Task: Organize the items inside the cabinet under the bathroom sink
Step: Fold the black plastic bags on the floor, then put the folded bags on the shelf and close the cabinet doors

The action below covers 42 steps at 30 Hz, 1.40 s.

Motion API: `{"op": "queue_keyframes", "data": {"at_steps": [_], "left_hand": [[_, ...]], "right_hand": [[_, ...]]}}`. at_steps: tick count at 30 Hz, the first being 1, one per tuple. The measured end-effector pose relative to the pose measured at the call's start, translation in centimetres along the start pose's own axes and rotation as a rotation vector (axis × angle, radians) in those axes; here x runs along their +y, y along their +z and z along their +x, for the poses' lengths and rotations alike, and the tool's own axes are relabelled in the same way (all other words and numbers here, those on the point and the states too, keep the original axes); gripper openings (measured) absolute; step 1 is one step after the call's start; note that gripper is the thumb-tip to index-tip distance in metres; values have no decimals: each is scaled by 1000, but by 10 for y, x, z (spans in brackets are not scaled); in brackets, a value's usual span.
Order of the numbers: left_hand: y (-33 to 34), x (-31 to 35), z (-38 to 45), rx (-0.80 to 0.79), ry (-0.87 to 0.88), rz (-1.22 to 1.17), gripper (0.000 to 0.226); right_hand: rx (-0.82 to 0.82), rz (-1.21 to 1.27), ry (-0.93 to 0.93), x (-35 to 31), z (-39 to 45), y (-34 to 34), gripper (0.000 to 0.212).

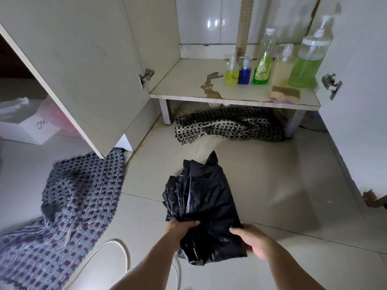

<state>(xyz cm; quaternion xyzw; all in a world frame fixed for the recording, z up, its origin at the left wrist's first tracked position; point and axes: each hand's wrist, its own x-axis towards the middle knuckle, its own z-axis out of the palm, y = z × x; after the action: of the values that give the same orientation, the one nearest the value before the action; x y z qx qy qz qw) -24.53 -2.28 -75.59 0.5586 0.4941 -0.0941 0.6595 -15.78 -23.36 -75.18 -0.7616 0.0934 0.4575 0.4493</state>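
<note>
Both hands, left (181,226) and right (251,239), closed on black plastic bag (202,208), held over floor in front of cabinet shelf (188,84). Five bottles (261,72) stand at shelf's right rear.

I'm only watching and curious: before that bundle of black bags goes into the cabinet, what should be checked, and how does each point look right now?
1. Both hands hold the black plastic bags: ok, left hand and right hand grip the near end.
2. Cabinet doors open: ok.
3. Free space on the cabinet shelf: ok, the left part is bare.
4. Bottles out of the way: ok, lined up at the right.
5. Shelf surface sound: not ok, a peeled patch shows.
6. Bags neatly folded: not ok, bundle is crumpled.
</note>
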Motion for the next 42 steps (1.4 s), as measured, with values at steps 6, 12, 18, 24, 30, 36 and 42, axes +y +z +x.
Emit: {"op": "queue_keyframes", "data": {"at_steps": [6,12,18,24,30,36,42], "left_hand": [[5,41,-10,-235,62,-148,45],[11,151,1,-351,247,-204,43],[-15,273,13,-408,460,-124,64],[-41,356,17,-337,502,-79,32],[-68,407,3,-339,511,40,29],[-75,471,5,-338,577,116,25],[-53,528,68,-113,751,283,40]], "right_hand": [[-15,71,-81,-57,-9,-26,23],[28,19,-288,-172,-12,-68,19],[22,-53,-529,-284,-25,-84,18],[59,-150,-559,-361,-25,-76,22],[117,-407,-499,-418,-60,-65,25],[75,-427,-413,-473,-75,-79,12],[174,-181,-387,-496,10,-77,20]]}}
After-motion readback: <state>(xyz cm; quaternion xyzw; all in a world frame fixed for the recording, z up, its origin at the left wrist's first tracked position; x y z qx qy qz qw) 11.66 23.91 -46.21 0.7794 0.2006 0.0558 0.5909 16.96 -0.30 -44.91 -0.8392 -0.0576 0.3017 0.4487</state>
